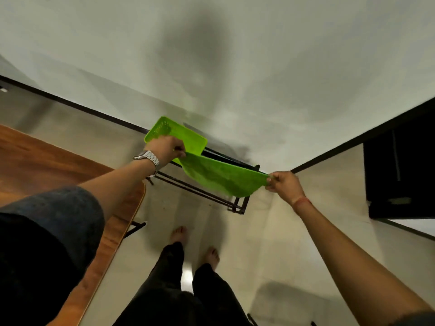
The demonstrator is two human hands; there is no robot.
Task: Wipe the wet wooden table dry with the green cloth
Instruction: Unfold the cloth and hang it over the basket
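The left hand (166, 147) and the right hand (283, 183) are each pinching a top corner of the green cloth (221, 176), stretching it in the air over a dark metal rack (211, 192) against the wall, just beside a green basket (175, 135). Keeping both corners pinched while carrying it left should be helping it land flat on the wooden counter (47, 161), whose rounded near-right corner is sitting beneath the left forearm; any wetness there is too blurred to tell.
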